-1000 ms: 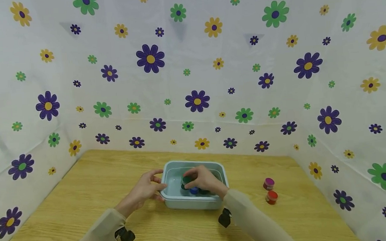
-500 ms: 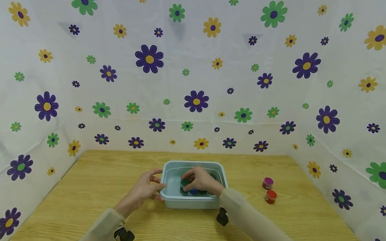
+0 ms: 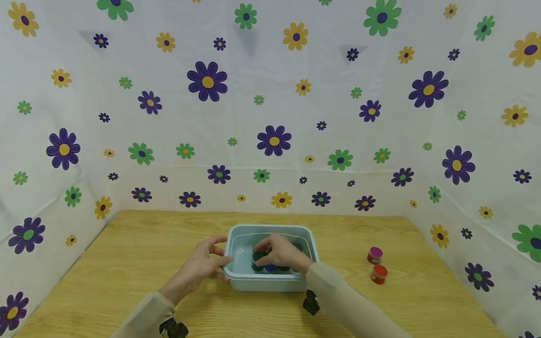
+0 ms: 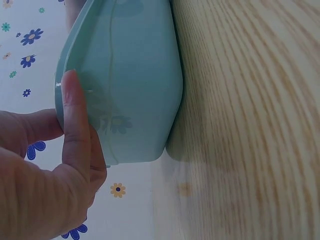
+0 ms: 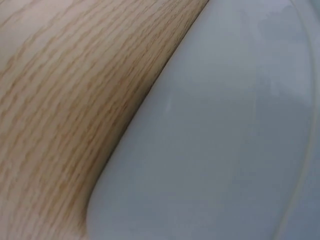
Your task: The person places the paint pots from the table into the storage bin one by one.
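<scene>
A light blue plastic tub (image 3: 268, 284) stands on the wooden table. At its left end my left hand (image 3: 199, 266) pinches the rim, thumb and fingers on either side of it; the left wrist view shows this hand (image 4: 75, 145) up close against the tub wall (image 4: 135, 100). Inside the tub, my right hand (image 3: 282, 252) holds a small dark green jar (image 3: 257, 263) by its top, low near the tub floor. A blue jar (image 3: 270, 267) sits beside it, and other dark jars are partly hidden under the hand. The right wrist view shows only the tub's outer wall (image 5: 200, 150) and table.
To the right of the tub, a jar with a magenta lid (image 3: 375, 254) and a red jar (image 3: 379, 273) stand on the table (image 3: 163, 237). A flower-printed white curtain (image 3: 266, 102) encloses the table's back and sides.
The right hand has lowered the dark green jar slightly inside the tub. The left hand keeps its grip on the rim. The head view has shifted a little.
</scene>
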`<state>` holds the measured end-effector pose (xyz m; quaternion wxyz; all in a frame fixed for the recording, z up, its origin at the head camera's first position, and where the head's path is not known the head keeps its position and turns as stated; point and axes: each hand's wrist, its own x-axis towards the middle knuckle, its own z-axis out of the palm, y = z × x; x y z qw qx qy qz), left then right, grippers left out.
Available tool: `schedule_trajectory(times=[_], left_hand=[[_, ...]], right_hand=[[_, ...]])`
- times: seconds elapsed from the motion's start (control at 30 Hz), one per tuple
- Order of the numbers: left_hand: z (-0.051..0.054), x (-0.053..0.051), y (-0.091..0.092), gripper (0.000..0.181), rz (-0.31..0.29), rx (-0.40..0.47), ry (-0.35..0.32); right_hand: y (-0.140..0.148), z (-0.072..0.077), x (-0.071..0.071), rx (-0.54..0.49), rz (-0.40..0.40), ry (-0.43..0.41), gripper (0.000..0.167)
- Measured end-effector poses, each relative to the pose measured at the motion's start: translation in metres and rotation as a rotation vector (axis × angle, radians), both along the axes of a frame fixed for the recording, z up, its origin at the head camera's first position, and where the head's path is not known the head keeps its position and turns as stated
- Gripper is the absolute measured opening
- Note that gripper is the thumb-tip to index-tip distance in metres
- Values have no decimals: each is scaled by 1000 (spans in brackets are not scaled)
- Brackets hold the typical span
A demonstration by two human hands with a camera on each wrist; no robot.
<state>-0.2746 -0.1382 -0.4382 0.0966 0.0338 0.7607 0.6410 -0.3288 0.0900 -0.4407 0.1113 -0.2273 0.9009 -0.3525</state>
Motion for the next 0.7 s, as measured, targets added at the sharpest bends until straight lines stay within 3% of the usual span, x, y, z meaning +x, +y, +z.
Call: schedule_trajectory(times=[0.33,0.7], left_hand=[[-2,-3,0,61,-2,4,3],[-1,0,-1,60,1,10,-12]], right_hand=[[3,0,-3,-2,-5,4,31],[23,5,-5,-127,45,-53,29]])
